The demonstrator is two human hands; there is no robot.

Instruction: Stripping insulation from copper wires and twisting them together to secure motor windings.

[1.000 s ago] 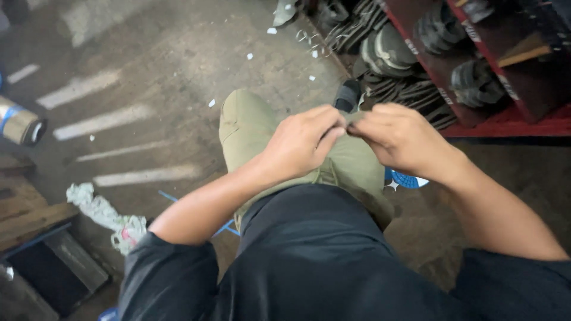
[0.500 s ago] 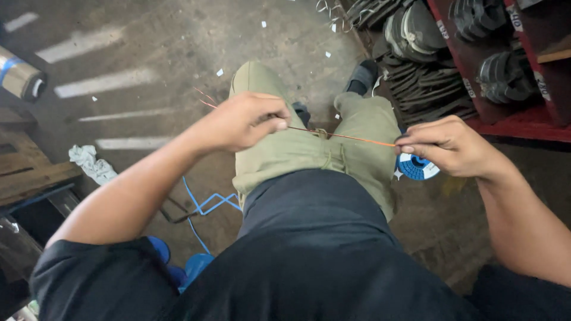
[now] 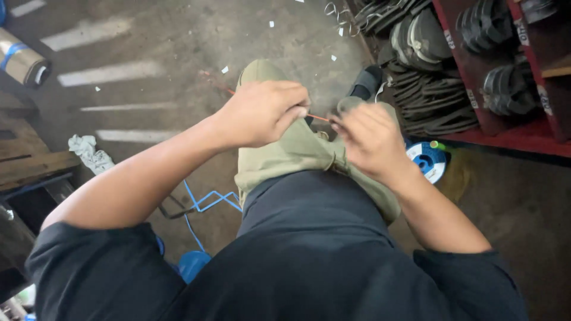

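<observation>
My left hand (image 3: 264, 113) is closed in a fist around a thin copper-coloured wire (image 3: 319, 118) above my lap. The wire runs from the fist to my right hand (image 3: 369, 139), whose fingertips pinch its other end. A short stretch of wire also shows past the left fist toward the floor. Both hands hover close together over my olive-green trousers (image 3: 291, 154). My dark shirt fills the lower part of the view.
A red shelf (image 3: 505, 128) with stacked dark coils stands at the right. A blue and white spool (image 3: 427, 159) lies on the floor by my right knee. A blue wire frame (image 3: 205, 202), a crumpled rag (image 3: 89, 153), wooden boards and a cardboard roll (image 3: 24, 62) sit to the left.
The hands first drew apart and stretched the wire across my lap. Now my right hand has come back toward the left, and only a short stretch of wire shows between them.
</observation>
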